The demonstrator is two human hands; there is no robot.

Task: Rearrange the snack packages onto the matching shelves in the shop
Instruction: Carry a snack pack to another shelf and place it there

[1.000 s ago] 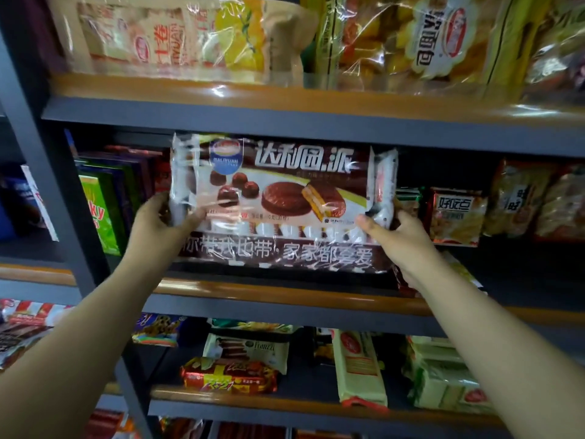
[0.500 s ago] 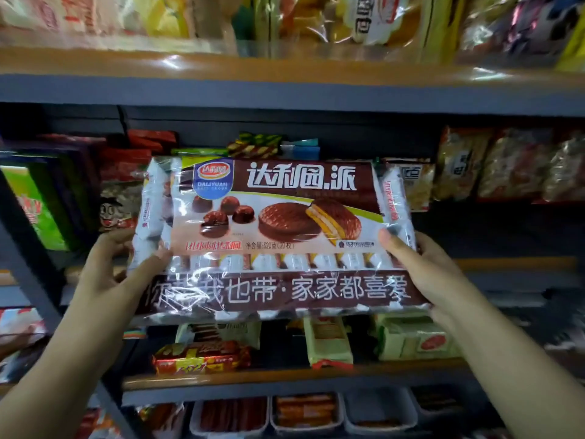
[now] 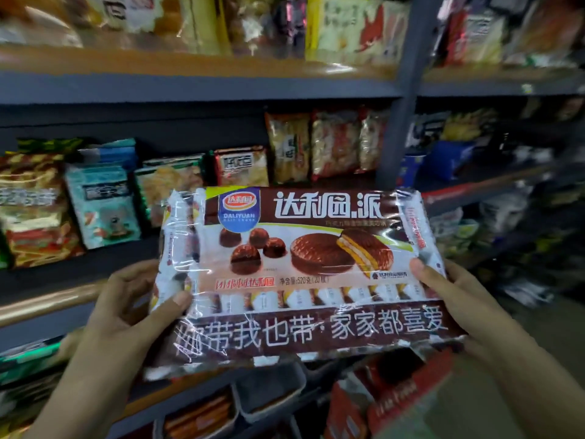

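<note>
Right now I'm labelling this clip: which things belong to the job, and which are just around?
In the job:
- large brown chocolate-pie pack in clear wrap
- left hand and right hand, gripping its ends

Just around:
- teal snack bag
- grey shelf upright
- grey plastic tray below

Both bare forearms are being raised from the lower corners of the view and angled inward. The left hand [image 3: 126, 315] is being kept curled, its thumb [image 3: 167, 308] being laid flat across the front of what is being gripped, the other fingers being tucked behind. The right hand [image 3: 459, 305] is being closed in the same way at the opposite end, its thumb [image 3: 427, 277] being pressed on the front. Both wrists are being held fairly straight.
</note>
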